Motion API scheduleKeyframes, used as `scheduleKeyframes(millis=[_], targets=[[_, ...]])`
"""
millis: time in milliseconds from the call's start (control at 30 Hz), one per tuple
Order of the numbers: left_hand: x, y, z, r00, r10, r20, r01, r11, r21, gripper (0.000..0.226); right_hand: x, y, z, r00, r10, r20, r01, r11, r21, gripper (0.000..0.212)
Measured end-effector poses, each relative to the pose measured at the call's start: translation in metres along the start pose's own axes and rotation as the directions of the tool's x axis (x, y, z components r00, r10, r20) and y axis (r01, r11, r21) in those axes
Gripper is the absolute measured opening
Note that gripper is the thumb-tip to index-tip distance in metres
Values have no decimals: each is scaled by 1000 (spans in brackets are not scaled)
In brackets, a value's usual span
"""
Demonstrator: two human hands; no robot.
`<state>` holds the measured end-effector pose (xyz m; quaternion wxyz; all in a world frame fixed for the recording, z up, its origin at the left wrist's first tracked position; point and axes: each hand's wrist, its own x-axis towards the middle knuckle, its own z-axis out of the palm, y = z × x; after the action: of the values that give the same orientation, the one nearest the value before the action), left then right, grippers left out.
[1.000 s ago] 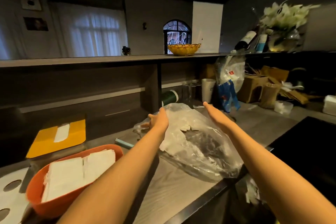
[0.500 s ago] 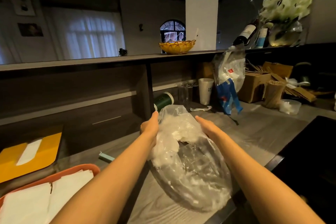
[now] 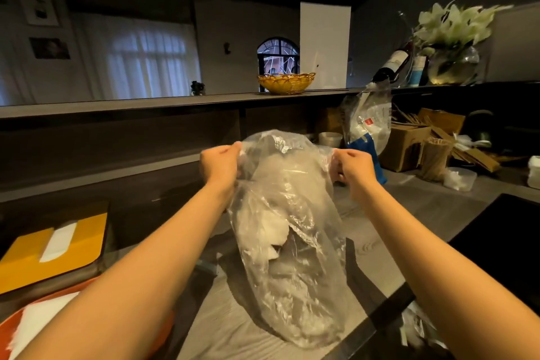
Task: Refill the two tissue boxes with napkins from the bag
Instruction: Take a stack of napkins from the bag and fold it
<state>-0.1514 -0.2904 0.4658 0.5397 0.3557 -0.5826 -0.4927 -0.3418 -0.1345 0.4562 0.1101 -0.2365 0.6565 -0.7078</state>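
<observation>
Both arms stretched straight out over the grey counter (image 3: 415,213), roughly parallel, forearms bare. Left hand (image 3: 219,161) curled into a fist, knuckles up, gripping the left edge of the clear plastic bag (image 3: 289,231) right at its mouth. Right hand (image 3: 352,165) doing the same on the opposite edge, fingers tucked under and pinching the film, so the opening sits stretched between the two fists. Bag hanging down toward the counter, bottom resting near the front edge, crumpled white napkins (image 3: 264,238) bunched inside around the middle, kinda hard to count through the wrinkled plastic. Off to the left, a yellow tissue box (image 3: 84,245) with a white strip in its slot, lying flat on the counter well apart from the bag. Just in front of that, at the bottom left corner, an orange tray (image 3: 163,330) with flat white napkins in it, partly hidden behind the left forearm. Further back on the shelf, a yellow wicker basket (image 3: 286,83), plus cardboard clutter off right.
</observation>
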Motion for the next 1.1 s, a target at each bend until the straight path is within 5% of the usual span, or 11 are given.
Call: scheduleKeyframes(millis=[100,267,400,533,667,733,833,900,1000,1100], targets=[[2,18,-4,996,83,-33,-85,993,-80,26,7,-13,1,997,-29,-65,32,998,54,27],[3,8,-8,998,53,-16,-52,995,85,43,4,0,5,999,-3,-32,-7,958,-286,27],[-4,19,-6,993,115,-18,-116,987,-109,24,3,-2,5,998,23,-65,-25,999,-32,20],[-10,16,-4,994,59,93,-48,992,-116,18,-1,1,8,991,128,35,-131,986,100,31],[-5,2,-8,978,28,205,-44,996,76,46,-10,5,13,983,182,41,-177,979,-104,53],[-4,-10,-9,971,-58,233,-7,963,271,52,-26,12,17,951,306,49,-292,937,-194,61],[-7,-24,-10,944,-278,176,169,869,465,71,-58,20,23,855,439,276,-367,889,-274,57],[-6,-38,-10,892,-435,126,338,825,453,85,-66,28,28,829,418,372,-338,904,-262,48],[-6,-58,-15,731,-634,253,553,767,326,105,-68,35,39,840,442,314,-353,886,-302,48],[-23,-51,-20,645,-671,366,638,736,225,81,-63,40,45,821,521,235,-425,832,-357,58]])
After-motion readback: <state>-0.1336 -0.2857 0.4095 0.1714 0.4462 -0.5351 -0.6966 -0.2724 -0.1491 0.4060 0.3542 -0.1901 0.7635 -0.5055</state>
